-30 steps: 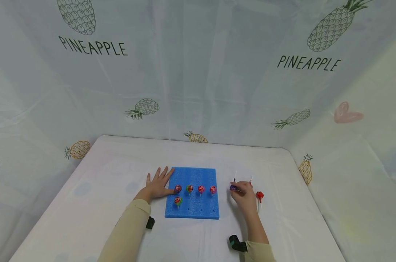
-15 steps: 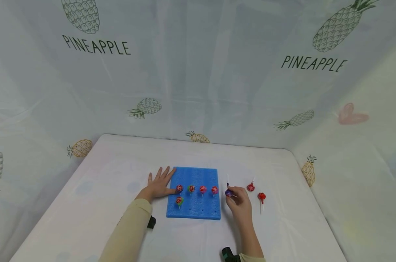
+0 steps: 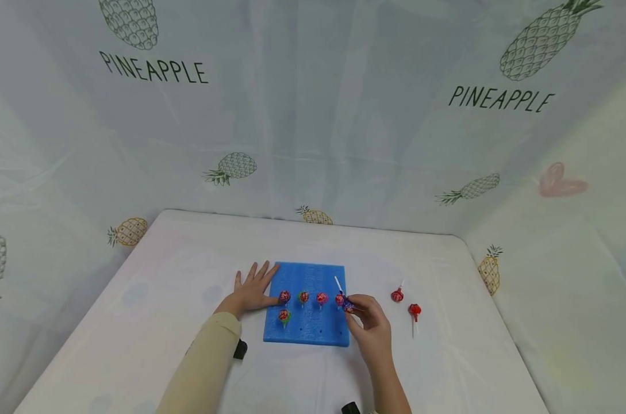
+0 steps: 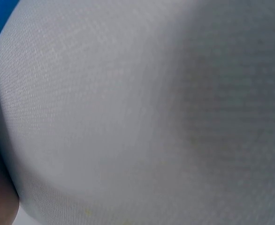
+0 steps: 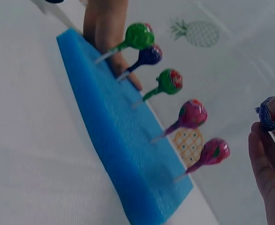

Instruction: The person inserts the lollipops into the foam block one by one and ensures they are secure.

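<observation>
My left hand (image 3: 250, 292) lies with fingers spread at the left edge of a blue foam board (image 3: 307, 336), its thumb over the board. My right hand (image 3: 372, 330) pinches a dark blue-purple lollipop (image 3: 348, 305) by its candy head, stick pointing up and tilted left, over the board's right side. In the right wrist view that lollipop (image 5: 269, 117) sits between thumb and fingers. Several lollipops stand upright in the board: a row with a purple one (image 5: 150, 55), a green one (image 5: 170, 81) and two pink ones (image 5: 193, 114), plus a green one (image 5: 139, 35) in front.
Two red lollipops lie loose on the white table right of the board, one (image 3: 397, 295) farther back and one (image 3: 414, 310) nearer. Small holes show in the board's front row. A pineapple-print curtain (image 3: 313, 144) hangs behind the table. The left wrist view holds mostly blurred white cloth (image 4: 104, 117).
My right hand has carried the blue-purple lollipop leftward from beside the loose ones to over the board, and its stick now tilts left. My left hand has stayed in place.
</observation>
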The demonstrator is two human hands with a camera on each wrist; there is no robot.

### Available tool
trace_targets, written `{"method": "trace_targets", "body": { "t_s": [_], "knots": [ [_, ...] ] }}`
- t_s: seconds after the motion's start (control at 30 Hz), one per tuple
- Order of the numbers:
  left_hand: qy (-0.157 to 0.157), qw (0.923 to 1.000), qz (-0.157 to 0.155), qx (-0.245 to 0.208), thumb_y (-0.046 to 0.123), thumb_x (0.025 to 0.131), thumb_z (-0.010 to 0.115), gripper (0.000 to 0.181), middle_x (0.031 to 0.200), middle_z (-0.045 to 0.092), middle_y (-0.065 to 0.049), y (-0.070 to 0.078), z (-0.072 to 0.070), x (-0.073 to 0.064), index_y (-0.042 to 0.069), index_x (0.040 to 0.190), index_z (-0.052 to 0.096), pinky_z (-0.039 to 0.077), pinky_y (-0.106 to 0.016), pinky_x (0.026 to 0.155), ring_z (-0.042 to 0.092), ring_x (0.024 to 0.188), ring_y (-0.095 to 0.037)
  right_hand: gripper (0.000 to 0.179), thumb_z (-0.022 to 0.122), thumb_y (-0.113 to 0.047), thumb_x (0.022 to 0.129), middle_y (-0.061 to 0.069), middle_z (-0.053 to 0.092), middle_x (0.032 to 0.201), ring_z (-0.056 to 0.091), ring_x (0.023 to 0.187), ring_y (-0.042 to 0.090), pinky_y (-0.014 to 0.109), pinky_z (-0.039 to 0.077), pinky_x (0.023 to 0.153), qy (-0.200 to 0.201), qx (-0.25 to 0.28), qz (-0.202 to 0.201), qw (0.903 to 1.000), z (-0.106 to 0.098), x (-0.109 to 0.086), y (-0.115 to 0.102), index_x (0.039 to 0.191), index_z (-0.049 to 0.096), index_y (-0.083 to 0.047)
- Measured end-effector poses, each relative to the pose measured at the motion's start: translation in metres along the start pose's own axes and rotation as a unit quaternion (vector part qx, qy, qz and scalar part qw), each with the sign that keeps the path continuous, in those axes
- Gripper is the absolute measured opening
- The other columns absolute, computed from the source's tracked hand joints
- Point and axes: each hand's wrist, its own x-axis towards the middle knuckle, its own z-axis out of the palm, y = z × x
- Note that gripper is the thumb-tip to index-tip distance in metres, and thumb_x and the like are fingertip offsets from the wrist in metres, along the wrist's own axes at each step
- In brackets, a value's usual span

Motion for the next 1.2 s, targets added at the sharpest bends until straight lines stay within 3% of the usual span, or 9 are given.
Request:
{"method": "trace_targets", "body": {
  "t_s": [0.37, 0.7, 1.03, 1.2],
  "knots": [
    [0.005, 0.9999, 0.004, 0.008, 0.064, 0.083, 0.062, 0.099, 0.163, 0.005, -0.011, -0.005, 0.005, 0.003, 0.022, 0.158, 0.013, -0.008, -0.070, 0.105, -0.005, 0.147, -0.039, 0.031, 0.069, 0.016, 0.081, 0.022, 0.065, 0.113, 0.065, 0.101, 0.017, 0.026, 0.052, 0.087, -0.029, 0.032, 0.002, 0.9991, 0.020, -0.008, -0.011, 0.109, 0.066, 0.003],
    [-0.005, 1.0000, -0.004, -0.002, 0.065, 0.083, 0.061, 0.100, 0.163, 0.004, -0.011, 0.001, -0.002, -0.001, 0.022, 0.158, 0.012, -0.010, -0.069, 0.106, -0.007, 0.147, -0.039, 0.025, 0.070, 0.008, 0.084, 0.020, 0.067, 0.112, 0.066, 0.096, 0.020, 0.029, 0.053, 0.085, -0.066, 0.047, 0.015, 0.9966, 0.031, -0.016, -0.008, 0.109, 0.066, 0.002],
    [-0.001, 1.0000, -0.010, 0.002, 0.071, 0.081, 0.058, 0.102, 0.163, 0.004, -0.009, -0.005, 0.003, 0.003, 0.025, 0.158, 0.011, -0.010, -0.068, 0.106, -0.007, 0.147, -0.037, 0.023, 0.068, 0.008, 0.086, 0.011, 0.070, 0.110, 0.066, 0.094, 0.019, 0.029, 0.053, 0.085, -0.081, 0.005, 0.116, 0.9900, 0.036, -0.017, -0.009, 0.108, 0.069, 0.000],
    [-0.007, 0.9999, -0.012, 0.010, 0.070, 0.081, 0.058, 0.102, 0.164, 0.003, -0.008, -0.005, 0.003, 0.003, 0.026, 0.159, 0.009, -0.010, -0.068, 0.106, -0.008, 0.147, -0.037, 0.018, 0.069, 0.003, 0.088, 0.012, 0.070, 0.106, 0.065, 0.091, 0.013, 0.027, 0.054, 0.082, -0.096, -0.008, 0.130, 0.9868, 0.038, -0.016, -0.023, 0.106, 0.069, 0.002]
  ]
}}
